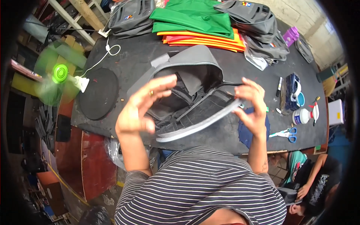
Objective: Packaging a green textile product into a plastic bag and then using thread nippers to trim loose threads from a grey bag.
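Head view, looking down over the striped shirt [202, 187]: a grey and black backpack [191, 93] lies dead centre on the black worktable [240, 67], its opening gaping toward the person. The left hand [140, 107] is lifted clear at about nine o'clock from the bag, palm open, fingers spread and slightly curled, holding nothing; a ring shows on one finger. The right hand [252, 105] sits at three o'clock from the bag, fingertips pinching the grey-edged rim [202, 122] of the front panel right where it ends.

At twelve o'clock, a stack of green fabric [195, 17] rests on orange sheets [206, 39], with more grey bags [258, 26] beside it toward one o'clock and another grey bag [131, 17] at eleven. A purple bottle [290, 35] stands at the far right edge. At nine o'clock a green fan [60, 73] spins, blurred, its white cable [107, 52] looping across the table near a round black disc [98, 93]. At three to four o'clock: a marker [279, 86], a white glue bottle [304, 115], blue-handled scissors [287, 133]. Down at five o'clock, another person [311, 183] sits low beside the table.
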`<act>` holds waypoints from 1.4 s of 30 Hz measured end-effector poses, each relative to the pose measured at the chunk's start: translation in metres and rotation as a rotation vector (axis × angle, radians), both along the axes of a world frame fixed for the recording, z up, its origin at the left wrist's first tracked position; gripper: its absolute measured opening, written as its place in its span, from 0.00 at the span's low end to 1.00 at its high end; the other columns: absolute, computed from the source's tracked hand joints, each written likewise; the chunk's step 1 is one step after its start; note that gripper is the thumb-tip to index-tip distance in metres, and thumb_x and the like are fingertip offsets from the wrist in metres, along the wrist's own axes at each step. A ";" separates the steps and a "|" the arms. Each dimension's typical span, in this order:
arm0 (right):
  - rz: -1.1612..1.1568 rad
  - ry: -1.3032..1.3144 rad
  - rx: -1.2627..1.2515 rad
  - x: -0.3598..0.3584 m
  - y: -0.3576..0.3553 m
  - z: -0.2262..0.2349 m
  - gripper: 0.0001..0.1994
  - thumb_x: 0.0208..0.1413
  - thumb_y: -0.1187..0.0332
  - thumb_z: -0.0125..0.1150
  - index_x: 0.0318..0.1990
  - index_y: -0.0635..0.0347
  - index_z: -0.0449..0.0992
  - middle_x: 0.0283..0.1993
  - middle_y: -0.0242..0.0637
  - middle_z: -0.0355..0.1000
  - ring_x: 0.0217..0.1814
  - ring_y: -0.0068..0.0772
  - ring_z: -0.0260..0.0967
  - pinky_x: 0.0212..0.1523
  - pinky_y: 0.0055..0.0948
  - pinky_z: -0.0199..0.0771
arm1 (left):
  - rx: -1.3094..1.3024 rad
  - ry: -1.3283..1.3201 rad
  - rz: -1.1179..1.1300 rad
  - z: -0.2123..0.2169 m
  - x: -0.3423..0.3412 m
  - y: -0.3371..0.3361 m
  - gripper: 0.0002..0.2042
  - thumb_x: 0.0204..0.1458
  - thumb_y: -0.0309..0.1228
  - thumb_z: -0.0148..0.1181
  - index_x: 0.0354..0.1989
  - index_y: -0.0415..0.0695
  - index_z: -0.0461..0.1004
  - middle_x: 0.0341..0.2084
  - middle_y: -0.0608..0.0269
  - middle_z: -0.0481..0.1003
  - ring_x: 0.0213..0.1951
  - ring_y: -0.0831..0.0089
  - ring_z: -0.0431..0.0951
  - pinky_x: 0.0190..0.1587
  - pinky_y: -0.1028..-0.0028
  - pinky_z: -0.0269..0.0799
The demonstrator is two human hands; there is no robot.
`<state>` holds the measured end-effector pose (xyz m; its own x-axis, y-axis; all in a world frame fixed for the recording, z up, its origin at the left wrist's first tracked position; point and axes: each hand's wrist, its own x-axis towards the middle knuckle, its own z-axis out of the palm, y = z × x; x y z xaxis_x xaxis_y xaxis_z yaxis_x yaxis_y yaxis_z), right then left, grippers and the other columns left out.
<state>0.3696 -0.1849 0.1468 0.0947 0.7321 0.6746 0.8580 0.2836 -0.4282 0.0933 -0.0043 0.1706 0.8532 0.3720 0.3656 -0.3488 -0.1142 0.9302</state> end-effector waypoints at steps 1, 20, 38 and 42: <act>0.046 0.162 0.027 0.004 0.008 -0.004 0.22 0.34 0.65 0.73 0.40 0.58 0.75 0.43 0.36 0.74 0.59 0.46 0.64 0.58 0.41 0.57 | 0.131 -0.008 -0.106 -0.001 -0.005 -0.001 0.51 0.27 0.50 0.76 0.60 0.33 0.60 0.60 0.49 0.60 0.63 0.60 0.58 0.62 0.63 0.53; 0.733 0.220 -0.697 0.031 -0.023 0.018 0.12 0.34 0.76 0.60 0.31 0.58 0.82 0.34 0.31 0.78 0.44 0.34 0.69 0.50 0.34 0.60 | 0.047 0.159 0.188 -0.031 -0.002 -0.043 0.38 0.61 0.55 0.25 0.63 0.29 0.51 0.64 0.46 0.52 0.68 0.60 0.45 0.68 0.65 0.32; 0.720 0.191 -0.672 0.040 -0.030 0.018 0.11 0.35 0.76 0.61 0.30 0.56 0.83 0.34 0.31 0.78 0.44 0.36 0.70 0.51 0.39 0.59 | -0.049 0.065 0.262 -0.038 0.019 -0.026 0.34 0.63 0.50 0.29 0.66 0.32 0.45 0.67 0.49 0.46 0.70 0.62 0.39 0.68 0.67 0.30; 0.707 0.203 -0.682 0.040 -0.030 0.016 0.12 0.34 0.76 0.60 0.30 0.56 0.82 0.35 0.31 0.78 0.45 0.36 0.70 0.52 0.38 0.59 | -0.084 0.025 0.255 -0.037 0.020 -0.019 0.28 0.59 0.45 0.46 0.58 0.32 0.62 0.56 0.49 0.65 0.60 0.62 0.63 0.61 0.67 0.54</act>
<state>0.4091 -0.2146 0.1630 -0.4451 0.8888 0.1090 0.4801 0.3396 -0.8088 0.1131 -0.0237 0.1334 0.7362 0.6045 0.3043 -0.2951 -0.1179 0.9482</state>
